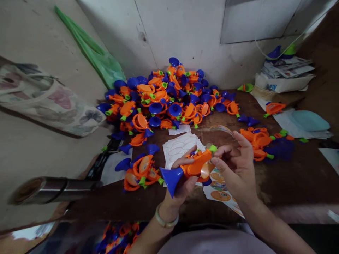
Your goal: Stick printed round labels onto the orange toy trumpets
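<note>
My left hand (182, 194) is wrapped round an orange toy trumpet (197, 166) with a blue bell and a green mouthpiece. The bell points to the lower left, and the trumpet's flat oval side faces up. My right hand (239, 173) pinches a shiny oval sticker (207, 170) between thumb and fingers, at the right end of that oval side. Whether the sticker touches the plastic I cannot tell. A second thin, clear-looking piece (222, 128) stands at the raised fingertips of the same hand. Below the hands lies a sheet of printed oval stickers (220, 195).
A large pile of toy trumpets (161, 95) is heaped against the wall. Trumpets with stickers (143, 173) lie left of my hands. White backing sheets (174, 146) are stacked mid-table. To the right are more orange trumpets (258, 139), a teal lid-like piece (309, 120) and stacked papers (287, 68).
</note>
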Motion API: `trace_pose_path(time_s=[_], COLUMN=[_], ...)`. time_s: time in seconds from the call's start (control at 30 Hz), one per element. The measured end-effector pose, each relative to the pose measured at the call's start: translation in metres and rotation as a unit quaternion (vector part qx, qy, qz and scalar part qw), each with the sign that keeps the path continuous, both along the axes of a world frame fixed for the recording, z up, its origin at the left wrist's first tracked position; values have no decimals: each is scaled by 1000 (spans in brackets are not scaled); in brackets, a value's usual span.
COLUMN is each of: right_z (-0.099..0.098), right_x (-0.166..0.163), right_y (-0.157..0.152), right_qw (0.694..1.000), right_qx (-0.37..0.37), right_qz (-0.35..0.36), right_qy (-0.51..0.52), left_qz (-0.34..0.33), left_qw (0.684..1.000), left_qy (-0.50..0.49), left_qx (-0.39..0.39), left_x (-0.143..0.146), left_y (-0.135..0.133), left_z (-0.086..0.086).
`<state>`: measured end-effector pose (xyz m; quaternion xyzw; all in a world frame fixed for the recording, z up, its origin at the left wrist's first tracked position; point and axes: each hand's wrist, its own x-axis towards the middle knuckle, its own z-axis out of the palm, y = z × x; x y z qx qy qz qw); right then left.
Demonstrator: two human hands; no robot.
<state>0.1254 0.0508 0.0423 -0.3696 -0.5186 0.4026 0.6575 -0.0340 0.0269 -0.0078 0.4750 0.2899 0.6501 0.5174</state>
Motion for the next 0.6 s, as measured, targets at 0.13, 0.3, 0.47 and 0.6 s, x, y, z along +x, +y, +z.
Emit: trace_pose_path(time_s=[0.13,0.3,0.47,0.6], right_z=[-2,-5,-6,-5], right_x=[-5,-11,-11,-11], right_y=[-4,-8,-9,-10], right_qw=[1000,1000,998,998], right_qx=[10,25,49,48], right_qz=[4,-14,-29,-30], right_qy=[2,10,9,18], left_qz=[20,72,92,98], left_qw=[996,991,988,989], left_qy=[47,76,79,80], left_qx=[79,84,91,80], left_x=[-1,5,10,12], left_y=[1,-2,-4,-5], left_z=[11,12,9,6])
